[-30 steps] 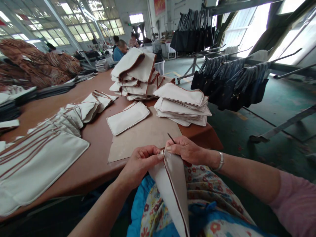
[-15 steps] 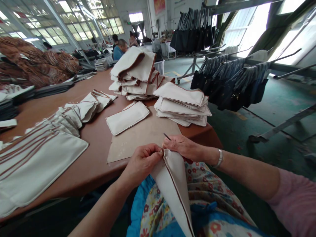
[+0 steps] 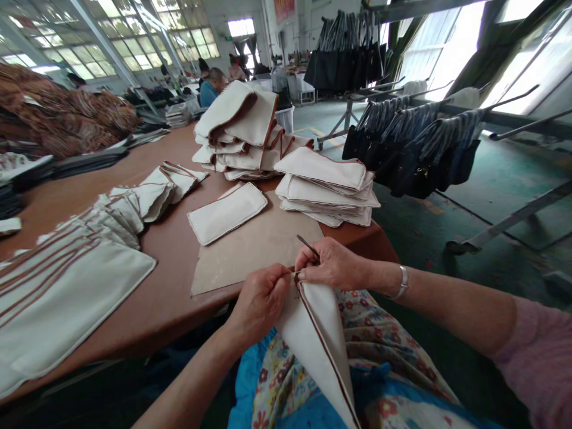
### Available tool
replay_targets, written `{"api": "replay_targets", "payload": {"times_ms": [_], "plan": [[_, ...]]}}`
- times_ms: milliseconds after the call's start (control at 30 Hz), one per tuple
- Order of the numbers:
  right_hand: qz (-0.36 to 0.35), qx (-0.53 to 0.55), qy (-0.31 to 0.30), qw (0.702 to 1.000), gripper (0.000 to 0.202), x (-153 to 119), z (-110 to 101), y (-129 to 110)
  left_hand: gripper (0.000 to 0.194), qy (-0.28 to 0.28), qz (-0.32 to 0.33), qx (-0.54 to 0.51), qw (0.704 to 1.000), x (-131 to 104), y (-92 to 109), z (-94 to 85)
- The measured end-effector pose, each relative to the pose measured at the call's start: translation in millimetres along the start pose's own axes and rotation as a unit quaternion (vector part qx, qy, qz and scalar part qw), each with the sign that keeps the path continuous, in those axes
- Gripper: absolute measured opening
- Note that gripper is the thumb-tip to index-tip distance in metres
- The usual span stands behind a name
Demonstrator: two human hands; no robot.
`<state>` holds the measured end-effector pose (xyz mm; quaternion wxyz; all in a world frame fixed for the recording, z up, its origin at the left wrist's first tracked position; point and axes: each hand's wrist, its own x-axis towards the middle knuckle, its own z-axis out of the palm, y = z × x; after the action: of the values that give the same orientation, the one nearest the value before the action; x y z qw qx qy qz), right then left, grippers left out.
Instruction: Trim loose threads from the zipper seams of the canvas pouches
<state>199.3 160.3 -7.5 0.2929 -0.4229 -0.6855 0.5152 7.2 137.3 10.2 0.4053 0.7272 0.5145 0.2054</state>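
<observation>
A white fabric pouch piece (image 3: 313, 333) with brown edging hangs over my lap, its top corner between my two hands. My left hand (image 3: 263, 295) pinches that corner from the left, thumb against the fingers. At the right side of the same corner is my right hand (image 3: 335, 265), fingers closed. It also holds a thin dark tool (image 3: 308, 245), whose tip sticks out up and to the left; its other end is hidden in the hand. Just beyond, a single white pouch piece (image 3: 227, 213) lies on a tan board (image 3: 250, 256).
Stacked white pieces (image 3: 324, 187) stand at the table's right corner, with a taller folded pile (image 3: 241, 131) behind. A row of brown-edged pieces (image 3: 84, 286) covers the left of the brown table (image 3: 170, 250). Racks with dark bags (image 3: 411, 161) stand to the right. A person (image 3: 209, 89) sits farther back.
My right hand has turned and lifted slightly, so more of the dark tool shows. My left hand keeps its pinch on the corner. The whole view has shifted a little.
</observation>
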Motion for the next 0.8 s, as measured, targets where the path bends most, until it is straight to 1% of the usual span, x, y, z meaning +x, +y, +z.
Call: {"api": "replay_targets", "payload": {"times_ms": [67,133,233,333,400,433,500,567,633,700,767,800], "plan": [[-0.011,-0.013,0.006,1.0,0.011,-2,0,0,0.028,0.002,-0.023,-0.036,0.999,-2,-2,2.0],[-0.024,-0.025,0.015,0.999,0.012,-6,1,-1,0.026,-0.009,-0.069,-0.114,0.991,-3,-4,4.6],[-0.07,-0.049,0.032,0.996,0.011,-13,3,-3,0.033,-0.004,-0.129,-0.262,0.956,-4,-7,9.2],[-0.142,-0.087,0.047,0.985,0.012,-20,5,-3,0.042,0.0,-0.151,-0.37,0.917,-3,-10,12.9],[-0.214,-0.136,0.06,0.965,0.013,-23,5,-1,0.044,-0.032,-0.166,-0.413,0.895,-2,-11,13.8],[-0.257,-0.17,0.064,0.949,0.013,-24,4,0,0.044,-0.054,-0.171,-0.424,0.888,-2,-11,13.8],[-0.342,-0.253,0.068,0.903,0.014,-27,1,5,0.041,-0.099,-0.182,-0.43,0.879,-1,-11,13.3],[-0.399,-0.327,0.066,0.854,0.017,-28,-2,11,0.04,-0.129,-0.19,-0.416,0.88,0,-13,12.8],[-0.425,-0.371,0.066,0.823,0.02,-28,-6,17,0.039,-0.137,-0.189,-0.387,0.892,0,-15,12.4],[-0.432,-0.377,0.056,0.817,0.02,-28,-8,21,0.04,-0.138,-0.177,-0.35,0.91,0,-17,11.8],[-0.435,-0.352,0.048,0.828,0.018,-29,-9,25,0.04,-0.143,-0.153,-0.304,0.929,-1,-17,10.3],[-0.433,-0.324,0.043,0.84,0.016,-30,-9,26,0.04,-0.147,-0.137,-0.28,0.939,-2,-17,8.9]]}}
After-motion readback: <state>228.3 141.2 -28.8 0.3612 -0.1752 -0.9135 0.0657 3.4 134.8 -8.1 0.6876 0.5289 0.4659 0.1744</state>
